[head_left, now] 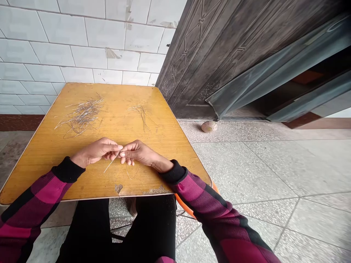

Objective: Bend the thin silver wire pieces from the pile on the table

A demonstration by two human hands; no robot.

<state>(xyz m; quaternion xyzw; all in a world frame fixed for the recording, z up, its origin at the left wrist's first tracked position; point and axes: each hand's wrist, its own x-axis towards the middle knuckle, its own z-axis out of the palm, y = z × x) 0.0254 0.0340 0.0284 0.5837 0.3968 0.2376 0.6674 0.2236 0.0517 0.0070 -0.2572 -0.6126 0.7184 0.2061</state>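
My left hand (97, 150) and my right hand (137, 152) meet above the near middle of a yellow wooden table (49, 153). Both pinch the same thin metal wire (111, 165), which slants down to the left from the fingertips. Under the right hand a bent loop of thin wire (131, 174) lies on the tabletop. At the far left of the table a large loose pile of thin wires (80, 117) is spread out. A smaller bundle of wires (141, 114) lies at the far middle.
A white tiled wall (82, 40) stands behind the table and a dark metal door (233, 54) is at the right. A small round ball (209, 126) rests on the stone floor by the door. An orange seat edge (186, 206) shows under my right sleeve.
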